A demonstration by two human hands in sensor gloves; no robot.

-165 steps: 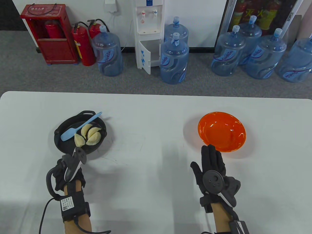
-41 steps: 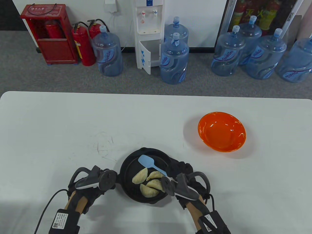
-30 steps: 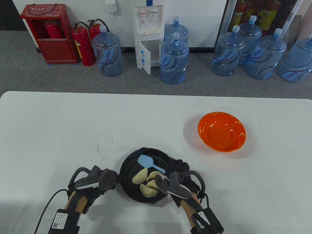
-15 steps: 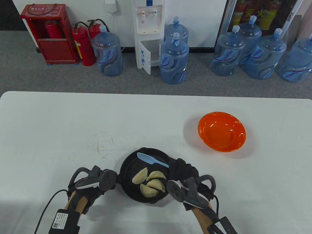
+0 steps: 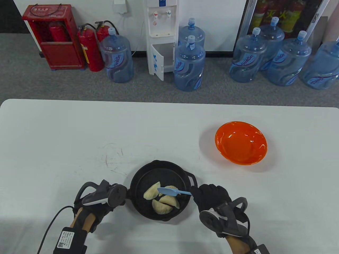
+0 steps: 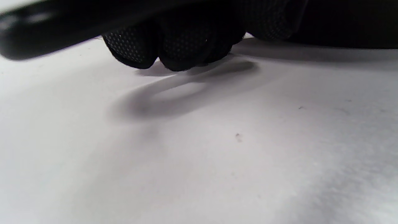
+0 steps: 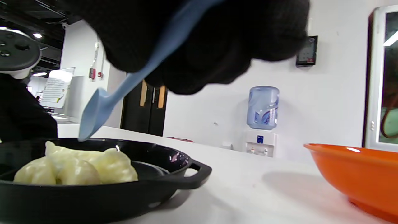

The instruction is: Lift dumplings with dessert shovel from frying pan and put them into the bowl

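A black frying pan [image 5: 159,174] sits near the table's front edge and holds several pale dumplings [image 5: 152,193]. My left hand [image 5: 106,203] is at the pan's left side, its fingers [image 6: 174,46] curled around the black handle [image 6: 46,28]. My right hand [image 5: 210,197], just right of the pan, pinches the handle of the light blue dessert shovel [image 5: 173,191]. The shovel's blade points left and hovers just over the dumplings [image 7: 77,165], as the right wrist view shows with the shovel [image 7: 102,105] tilted down. The orange bowl [image 5: 241,143] stands empty at the far right.
The pan's small loop handle [image 5: 192,180] faces my right hand. Bare white table [image 5: 79,132] lies between the pan and the bowl [image 7: 357,174]. Water bottles and fire extinguishers stand on the floor beyond the table's far edge.
My right hand drew back to the right and swung the shovel's blade from the pan's far side down over the dumplings. Left hand and pan stayed still.
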